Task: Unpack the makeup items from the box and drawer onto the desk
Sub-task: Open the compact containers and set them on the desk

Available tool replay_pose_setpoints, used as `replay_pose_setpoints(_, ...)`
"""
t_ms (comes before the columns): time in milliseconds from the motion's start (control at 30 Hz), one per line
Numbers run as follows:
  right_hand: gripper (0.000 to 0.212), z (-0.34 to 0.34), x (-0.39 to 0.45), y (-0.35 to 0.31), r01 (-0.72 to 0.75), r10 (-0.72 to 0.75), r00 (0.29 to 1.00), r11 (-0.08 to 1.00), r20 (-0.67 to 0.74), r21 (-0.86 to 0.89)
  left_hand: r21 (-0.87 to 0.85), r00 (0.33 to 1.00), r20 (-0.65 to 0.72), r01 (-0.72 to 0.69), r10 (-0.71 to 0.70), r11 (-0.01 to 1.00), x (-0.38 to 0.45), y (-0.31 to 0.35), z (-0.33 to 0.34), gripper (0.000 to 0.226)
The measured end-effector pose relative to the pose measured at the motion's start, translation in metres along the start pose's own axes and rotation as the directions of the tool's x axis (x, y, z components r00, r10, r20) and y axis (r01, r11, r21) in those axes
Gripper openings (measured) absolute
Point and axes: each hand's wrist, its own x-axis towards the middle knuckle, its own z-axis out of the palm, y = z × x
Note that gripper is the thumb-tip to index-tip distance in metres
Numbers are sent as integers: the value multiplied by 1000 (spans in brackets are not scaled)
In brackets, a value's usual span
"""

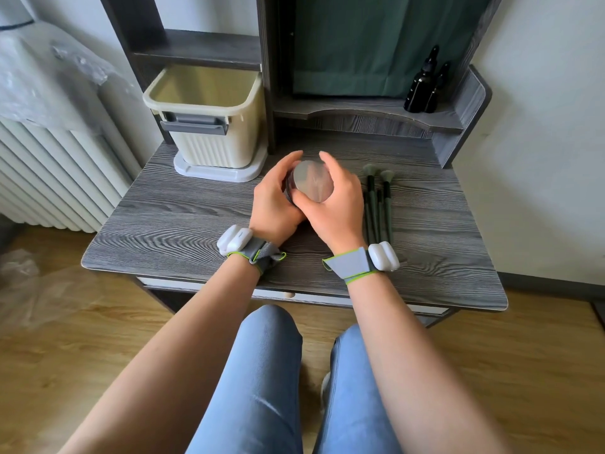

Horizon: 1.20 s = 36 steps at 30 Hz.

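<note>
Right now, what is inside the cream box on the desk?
The cream box is open and only bare inner walls show. Its bottom is hidden behind the front rim, so items there cannot be ruled out.

Matt grey wood-grain desk (170,224); shiny metallic jar lid (312,185); ribbed cream plastic box (209,116).

A dark grey wood-grain desk (183,224) stands against a pale wall (540,93), with shelves (196,47) and a green curtain (376,44) behind. A white radiator (49,178) stands left. The floor (82,355) is light wood, daylit.
</note>
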Motion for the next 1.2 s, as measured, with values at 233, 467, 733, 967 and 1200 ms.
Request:
replay_pose_setpoints(233,85,-5,-2,-5,32,-39,997,994,73,101,-28,999,18,27,-26,999,0,0,-3,70)
replay_pose_setpoints(467,75,0,0,0,-17,14,997,999,75,34,-25,1000,16,23,-23,999,1,-1,-1,68)
replay_pose_setpoints(733,77,-4,2,5,-21,40,985,993,-167,117,77,988,-72,145,-139,986,3,-10,-3,91)
replay_pose_setpoints(967,62,-3,4,8,-76,88,974,995,-210,65,198,957,-211,243,-201,949,7,-16,-4,87)
replay_pose_setpoints(1200,56,6,5,15,-149,137,984,983,-117,-105,291,945,-223,297,-237,909,6,-17,-2,76)
